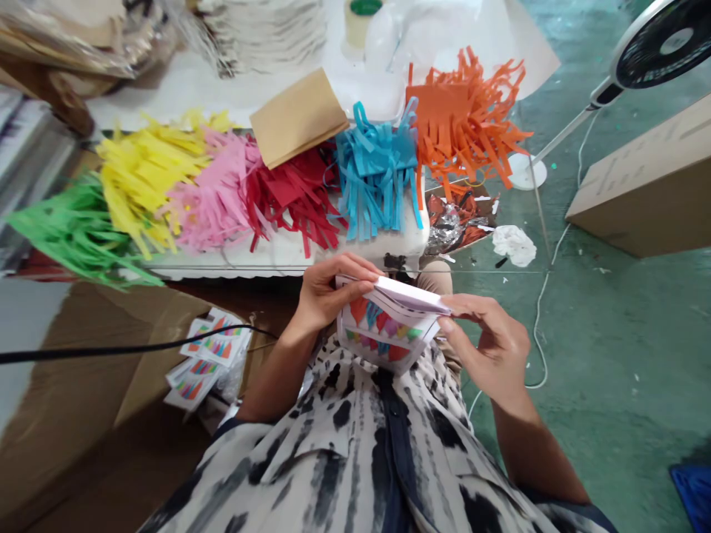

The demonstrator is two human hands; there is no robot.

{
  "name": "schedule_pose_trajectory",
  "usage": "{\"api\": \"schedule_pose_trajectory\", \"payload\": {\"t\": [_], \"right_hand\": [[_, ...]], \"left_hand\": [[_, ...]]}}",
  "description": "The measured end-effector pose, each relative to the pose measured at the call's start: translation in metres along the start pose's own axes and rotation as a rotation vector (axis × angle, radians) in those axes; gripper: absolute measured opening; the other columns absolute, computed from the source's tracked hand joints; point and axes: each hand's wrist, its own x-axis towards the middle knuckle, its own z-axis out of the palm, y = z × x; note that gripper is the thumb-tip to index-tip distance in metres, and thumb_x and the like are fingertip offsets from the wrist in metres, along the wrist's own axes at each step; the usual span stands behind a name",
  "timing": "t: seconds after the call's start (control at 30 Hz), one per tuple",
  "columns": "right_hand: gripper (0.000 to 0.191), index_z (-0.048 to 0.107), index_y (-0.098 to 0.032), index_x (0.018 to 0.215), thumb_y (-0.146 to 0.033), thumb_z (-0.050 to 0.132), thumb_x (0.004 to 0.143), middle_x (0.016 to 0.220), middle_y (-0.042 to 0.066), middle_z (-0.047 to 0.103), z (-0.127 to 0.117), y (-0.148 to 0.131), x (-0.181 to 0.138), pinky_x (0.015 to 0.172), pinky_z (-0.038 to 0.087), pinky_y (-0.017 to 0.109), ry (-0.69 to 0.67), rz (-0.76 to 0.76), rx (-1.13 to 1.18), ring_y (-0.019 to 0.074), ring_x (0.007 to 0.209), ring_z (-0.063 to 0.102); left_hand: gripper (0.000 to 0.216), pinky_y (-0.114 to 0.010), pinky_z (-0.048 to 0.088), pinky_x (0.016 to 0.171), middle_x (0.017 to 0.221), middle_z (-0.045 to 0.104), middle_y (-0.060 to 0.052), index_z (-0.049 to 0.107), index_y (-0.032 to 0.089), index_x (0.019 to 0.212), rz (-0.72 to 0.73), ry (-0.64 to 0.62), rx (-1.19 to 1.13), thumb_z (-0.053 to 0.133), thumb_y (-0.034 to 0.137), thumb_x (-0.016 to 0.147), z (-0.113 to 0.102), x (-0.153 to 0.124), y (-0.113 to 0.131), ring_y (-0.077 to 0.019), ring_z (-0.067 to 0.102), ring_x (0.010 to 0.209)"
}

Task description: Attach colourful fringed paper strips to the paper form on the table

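Observation:
Both of my hands hold a stack of white printed cards [389, 326] with coloured triangle patterns, over my lap. My left hand [325, 292] is closed on the stack's left end, thumb on top. My right hand [492, 348] pinches the right corner of the top card, lifting it slightly. In front of me, on a low white table [278, 255], lie bundles of fringed tissue paper: green [78, 229], yellow [144, 174], pink [216, 185], red [289, 192], blue [378, 170] and orange [464, 118].
More printed cards [205, 363] lie in a cardboard box [83, 385] at my left, crossed by a black cable [111, 349]. A brown paper piece [297, 115] rests on the tissue. A fan [655, 44] and a cardboard box [644, 185] stand on the green floor at right.

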Motion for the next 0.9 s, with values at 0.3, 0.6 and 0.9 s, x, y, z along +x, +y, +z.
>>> {"api": "schedule_pose_trajectory", "payload": {"t": [0.3,0.6,0.9], "right_hand": [[0.043,0.066,-0.029,0.128,-0.025,0.081,0.088,0.109,0.003,0.075,0.004,0.005,-0.001,0.079,0.065,0.032,0.072,0.087,0.129,0.0174,0.093,0.074],[0.023,0.078,-0.031,0.116,-0.024,0.072,0.095,0.101,0.002,0.076,-0.014,0.005,0.004,0.068,0.056,0.028,-0.057,0.119,0.109,0.0161,0.085,0.071],[0.012,0.081,-0.032,0.101,-0.025,0.074,0.094,0.09,0.001,0.079,-0.018,0.005,0.007,0.063,0.055,0.031,0.007,0.072,0.102,0.0174,0.075,0.071]], "left_hand": [[0.053,-0.023,0.058,0.073,0.101,0.08,-0.007,0.073,0.022,0.123,-0.09,0.007,-0.149,0.092,0.042,0.077,0.007,-0.001,-0.013,-0.0174,0.076,0.087],[0.051,-0.023,0.058,0.067,0.103,0.079,-0.007,0.074,0.023,0.122,-0.121,-0.051,-0.105,0.09,0.044,0.078,0.006,-0.008,-0.016,-0.017,0.075,0.08],[0.055,-0.023,0.059,0.067,0.108,0.079,-0.007,0.073,0.025,0.128,-0.108,-0.086,-0.087,0.091,0.04,0.078,0.009,-0.012,-0.01,-0.018,0.076,0.083]]}}
